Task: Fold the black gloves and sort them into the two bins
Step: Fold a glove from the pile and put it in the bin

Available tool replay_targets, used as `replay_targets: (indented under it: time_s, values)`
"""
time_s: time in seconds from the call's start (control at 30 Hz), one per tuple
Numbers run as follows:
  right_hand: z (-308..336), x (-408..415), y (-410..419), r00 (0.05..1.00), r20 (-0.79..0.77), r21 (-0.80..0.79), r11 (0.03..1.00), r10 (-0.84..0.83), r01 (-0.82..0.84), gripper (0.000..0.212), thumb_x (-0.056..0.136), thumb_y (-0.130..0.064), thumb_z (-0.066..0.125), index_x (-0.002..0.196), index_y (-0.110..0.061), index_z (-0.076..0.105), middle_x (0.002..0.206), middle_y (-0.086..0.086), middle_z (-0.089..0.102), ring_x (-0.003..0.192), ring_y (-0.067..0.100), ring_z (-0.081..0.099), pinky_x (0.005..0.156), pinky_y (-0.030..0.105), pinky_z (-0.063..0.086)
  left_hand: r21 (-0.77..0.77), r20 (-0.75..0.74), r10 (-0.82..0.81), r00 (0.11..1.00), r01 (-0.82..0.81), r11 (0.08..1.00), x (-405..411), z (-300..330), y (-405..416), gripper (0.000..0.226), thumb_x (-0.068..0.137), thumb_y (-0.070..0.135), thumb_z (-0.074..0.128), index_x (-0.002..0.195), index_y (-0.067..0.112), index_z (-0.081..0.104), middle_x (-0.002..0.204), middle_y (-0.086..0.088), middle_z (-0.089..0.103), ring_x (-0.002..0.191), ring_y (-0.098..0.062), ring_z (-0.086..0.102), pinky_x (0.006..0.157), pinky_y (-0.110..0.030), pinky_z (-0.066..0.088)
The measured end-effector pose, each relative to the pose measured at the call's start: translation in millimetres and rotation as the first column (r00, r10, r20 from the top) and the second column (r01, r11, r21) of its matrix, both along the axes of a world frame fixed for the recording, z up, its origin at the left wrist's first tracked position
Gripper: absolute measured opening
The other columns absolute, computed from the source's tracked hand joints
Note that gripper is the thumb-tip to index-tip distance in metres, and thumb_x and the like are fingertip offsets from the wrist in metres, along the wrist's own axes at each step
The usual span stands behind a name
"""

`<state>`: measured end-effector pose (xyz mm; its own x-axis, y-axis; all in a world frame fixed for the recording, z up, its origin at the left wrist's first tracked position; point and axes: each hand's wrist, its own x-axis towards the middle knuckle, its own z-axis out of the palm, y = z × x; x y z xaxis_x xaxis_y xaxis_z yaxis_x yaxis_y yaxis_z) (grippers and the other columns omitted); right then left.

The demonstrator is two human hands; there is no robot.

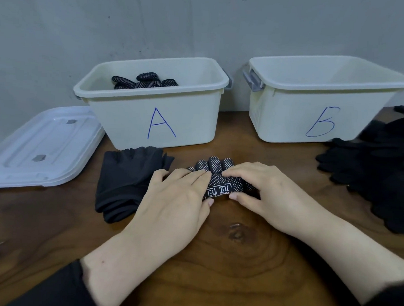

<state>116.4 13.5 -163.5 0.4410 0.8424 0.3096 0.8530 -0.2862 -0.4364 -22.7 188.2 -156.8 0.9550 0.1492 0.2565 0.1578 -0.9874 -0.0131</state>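
Here both hands, left (178,193) and right (264,190), lie palm-down, fingers and thumbs pinching the dotted glove (220,179).

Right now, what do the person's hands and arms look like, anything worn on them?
Both the left hand and the right hand are bare: no gloves, rings or watch visible. Nails are short and unpainted. Forearms are uncovered, with dark sleeves pushed up, the left sleeve and the right sleeve showing at the bottom corners.
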Motion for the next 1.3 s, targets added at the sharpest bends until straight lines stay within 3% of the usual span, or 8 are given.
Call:
replay_targets:
  time_s: [0.27, 0.47, 0.57, 0.7, 0.83, 0.93, 1.07, 1.3]
  values:
    - [14.7, -10.9, -9.3, 0.993, 0.115, -0.048, 0.999, 0.023, -0.018, 0.02, 0.1, -0.037, 0.056, 0.119, -0.038, 0.062, 0.105, -0.025, 0.061, 0.102, -0.001, 0.054, 0.106, 0.032, 0.032, -0.12, 0.042, -0.083, 0.996, 0.087, 0.989, -9.8, 11.0, -2.3, 0.037, 0.094, 0.047, 0.038, 0.119, 0.032, 0.06, 0.109, 0.018, 0.064, 0.104, -0.009, 0.054, 0.092, -0.036, 0.041]
    - [35.1, -16.9, -25.0, 0.959, -0.283, 0.037, 0.999, 0.019, -0.009, 0.021, 0.094, -0.025, 0.066, 0.109, -0.04, 0.067, 0.101, -0.021, 0.073, 0.1, 0.005, 0.061, 0.09, 0.02, 0.044, -0.384, 0.128, -0.06, 0.99, 0.105, 0.917, -15.4, 20.6, -11.2, 0.021, 0.099, 0.047, 0.042, 0.117, 0.044, 0.053, 0.09, 0.02, 0.055, 0.101, 0.005, 0.04, 0.088, -0.018, 0.036]
    - [33.9, -17.3, -20.7, 0.926, -0.376, 0.053, 0.998, -0.014, 0.037, 0.018, 0.097, -0.022, 0.062, 0.099, -0.036, 0.072, 0.095, -0.02, 0.074, 0.091, 0.003, 0.067, 0.081, 0.02, 0.049, -0.487, 0.117, 0.0, 0.993, 0.058, 0.872, -13.7, 18.8, -11.6, 0.026, 0.095, 0.052, 0.044, 0.12, 0.05, 0.05, 0.102, 0.021, 0.059, 0.099, 0.0, 0.047, 0.09, -0.024, 0.044]
    - [23.4, -9.9, -14.0, 0.969, -0.222, -0.058, 0.994, -0.104, 0.094, 0.023, 0.1, -0.037, 0.054, 0.109, -0.037, 0.074, 0.102, -0.024, 0.066, 0.102, -0.003, 0.061, 0.091, 0.026, 0.049, -0.321, 0.235, 0.005, 0.972, 0.073, 0.944, -7.4, 19.6, -6.7, 0.031, 0.093, 0.043, 0.053, 0.121, 0.033, 0.06, 0.115, 0.013, 0.051, 0.103, -0.005, 0.048, 0.092, -0.029, 0.043]
    - [27.4, -8.5, -10.8, 0.975, -0.207, -0.169, 0.985, -0.08, 0.044, 0.027, 0.103, -0.037, 0.05, 0.121, -0.035, 0.07, 0.109, -0.022, 0.059, 0.107, -0.003, 0.056, 0.094, 0.017, 0.043, -0.105, 0.227, -0.141, 0.964, 0.168, 0.98, -2.6, 8.8, 0.3, 0.031, 0.094, 0.043, 0.045, 0.101, 0.031, 0.073, 0.102, 0.013, 0.058, 0.092, -0.013, 0.053, 0.084, -0.035, 0.038]
    - [43.3, -3.8, -2.6, 0.977, -0.206, -0.306, 0.952, -0.058, -0.008, 0.025, 0.102, -0.036, 0.056, 0.124, -0.037, 0.067, 0.111, -0.022, 0.058, 0.104, -0.004, 0.056, 0.092, 0.017, 0.043, -0.135, 0.238, -0.168, 0.956, 0.204, 0.969, 4.1, 2.1, 4.9, 0.034, 0.094, 0.045, 0.042, 0.098, 0.035, 0.074, 0.096, 0.017, 0.061, 0.09, -0.012, 0.053, 0.08, -0.036, 0.039]
    - [77.3, 7.7, 32.1, 0.967, -0.251, -0.59, 0.798, -0.032, -0.127, 0.033, 0.093, -0.029, 0.068, 0.126, -0.029, 0.067, 0.102, -0.02, 0.067, 0.09, -0.006, 0.062, 0.078, 0.011, 0.048, -0.134, 0.254, -0.182, 0.95, 0.221, 0.966, 7.0, -3.3, 8.7, 0.033, 0.094, 0.046, 0.042, 0.099, 0.037, 0.074, 0.096, 0.019, 0.066, 0.089, -0.011, 0.054, 0.08, -0.034, 0.034]
    - [88.1, 2.2, 57.0, 0.959, -0.27, -0.774, 0.613, -0.091, -0.16, 0.042, 0.085, -0.02, 0.074, 0.124, -0.025, 0.063, 0.093, -0.014, 0.068, 0.082, 0.008, 0.061, 0.076, 0.024, 0.05, -0.099, 0.189, -0.214, 0.958, 0.236, 0.967, 5.1, -6.4, 1.6, 0.035, 0.096, 0.047, 0.04, 0.092, 0.037, 0.074, 0.093, 0.019, 0.068, 0.088, -0.009, 0.056, 0.08, -0.036, 0.032]
